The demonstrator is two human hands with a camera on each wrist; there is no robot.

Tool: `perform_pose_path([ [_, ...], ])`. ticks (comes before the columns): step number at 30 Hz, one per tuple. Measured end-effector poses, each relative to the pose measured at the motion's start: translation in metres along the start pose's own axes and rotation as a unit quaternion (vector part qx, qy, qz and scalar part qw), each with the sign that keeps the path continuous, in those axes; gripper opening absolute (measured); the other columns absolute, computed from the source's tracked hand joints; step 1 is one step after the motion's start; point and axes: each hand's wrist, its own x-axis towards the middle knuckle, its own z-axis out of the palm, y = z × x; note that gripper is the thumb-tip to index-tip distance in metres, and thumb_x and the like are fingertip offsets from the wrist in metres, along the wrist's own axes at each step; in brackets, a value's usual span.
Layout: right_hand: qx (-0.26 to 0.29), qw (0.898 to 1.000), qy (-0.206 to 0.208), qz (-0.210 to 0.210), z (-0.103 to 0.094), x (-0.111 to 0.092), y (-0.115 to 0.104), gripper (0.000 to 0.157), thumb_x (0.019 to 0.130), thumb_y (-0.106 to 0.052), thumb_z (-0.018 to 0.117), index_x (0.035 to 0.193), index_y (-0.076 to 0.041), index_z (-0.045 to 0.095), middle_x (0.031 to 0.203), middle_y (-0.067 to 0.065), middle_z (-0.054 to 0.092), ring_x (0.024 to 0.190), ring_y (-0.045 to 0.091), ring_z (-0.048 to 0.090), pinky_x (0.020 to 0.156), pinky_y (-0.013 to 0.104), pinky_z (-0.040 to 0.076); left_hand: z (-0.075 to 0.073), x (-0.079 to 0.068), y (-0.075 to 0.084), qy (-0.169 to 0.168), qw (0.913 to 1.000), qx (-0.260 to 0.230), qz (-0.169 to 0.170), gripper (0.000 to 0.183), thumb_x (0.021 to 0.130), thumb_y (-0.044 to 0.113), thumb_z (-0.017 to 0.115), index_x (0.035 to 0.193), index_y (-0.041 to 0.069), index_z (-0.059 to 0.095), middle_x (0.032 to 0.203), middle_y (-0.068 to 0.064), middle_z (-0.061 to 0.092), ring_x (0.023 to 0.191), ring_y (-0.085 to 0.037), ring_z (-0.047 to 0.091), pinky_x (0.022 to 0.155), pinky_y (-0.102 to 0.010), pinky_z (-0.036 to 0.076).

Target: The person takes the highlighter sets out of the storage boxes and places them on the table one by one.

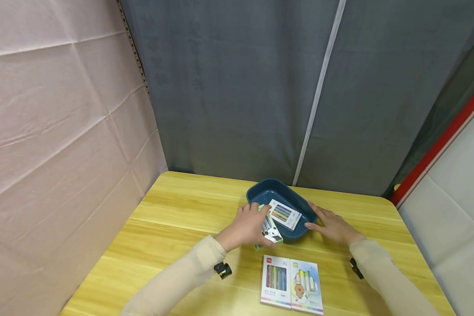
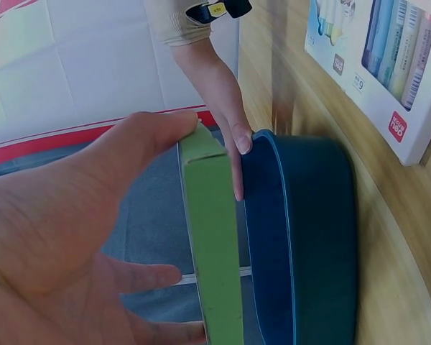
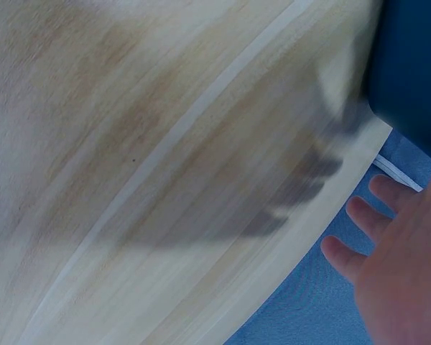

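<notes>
My left hand (image 1: 246, 226) grips a slim green box with a panda picture (image 1: 271, 231), thumb on one end and fingers at the other. The box is tilted at the near left side of a dark blue plastic basin (image 1: 269, 183); its plain green side (image 2: 214, 244) shows in the left wrist view. In the basin lies a white windowed box of pens (image 1: 286, 214). My right hand (image 1: 333, 225) touches the basin's right rim with thumb and forefinger, while its other fingers (image 3: 370, 219) extend loosely outside it.
Two white pen boxes, one windowed (image 1: 275, 281) and one with a cartoon picture (image 1: 306, 285), lie side by side before the basin on the wooden table (image 1: 189, 210). A grey curtain (image 1: 229, 87) hangs behind the table; pale cloth (image 1: 63, 153) covers the left side.
</notes>
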Motion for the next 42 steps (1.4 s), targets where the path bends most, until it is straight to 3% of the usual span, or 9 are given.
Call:
perform_pose_path([
  [14,-0.006,1.000,-0.001,0.001,-0.001,0.002,0.001,0.082,0.097,-0.064,0.043,0.161,-0.026,0.008,0.161,0.024,0.026,0.143,0.055,0.028,0.108,0.075,0.023,0.004,-0.012,-0.006,0.001,0.9999,0.008,0.012,0.110,0.059,0.069,0.083,0.149,0.020,0.042,0.138,-0.014,0.053,0.114,-0.027,0.050,0.093,-0.041,0.043],
  [24,-0.005,1.000,-0.002,0.005,0.000,0.003,0.002,0.083,0.096,-0.066,0.042,0.161,-0.026,0.008,0.161,0.025,0.027,0.142,0.055,0.029,0.108,0.075,0.023,0.004,-0.017,-0.007,-0.010,0.9999,-0.005,0.012,0.110,0.062,0.064,0.085,0.152,0.020,0.038,0.144,-0.016,0.050,0.122,-0.030,0.049,0.103,-0.048,0.042],
  [35,0.004,1.000,-0.008,0.008,0.002,0.004,0.003,0.084,0.095,-0.067,0.042,0.160,-0.028,0.007,0.162,0.023,0.026,0.143,0.054,0.028,0.110,0.075,0.020,0.010,-0.026,-0.012,-0.003,0.9998,0.000,0.021,0.112,0.059,0.065,0.086,0.150,0.018,0.041,0.140,-0.015,0.052,0.118,-0.030,0.050,0.099,-0.047,0.043],
  [42,0.002,1.000,-0.008,0.012,0.001,0.005,0.003,0.085,0.095,-0.069,0.042,0.160,-0.028,0.007,0.162,0.023,0.026,0.144,0.054,0.028,0.110,0.075,0.020,0.014,-0.031,-0.015,-0.017,0.9997,0.001,0.015,0.112,0.058,0.067,0.085,0.149,0.020,0.041,0.141,-0.014,0.052,0.121,-0.029,0.050,0.103,-0.048,0.041],
])
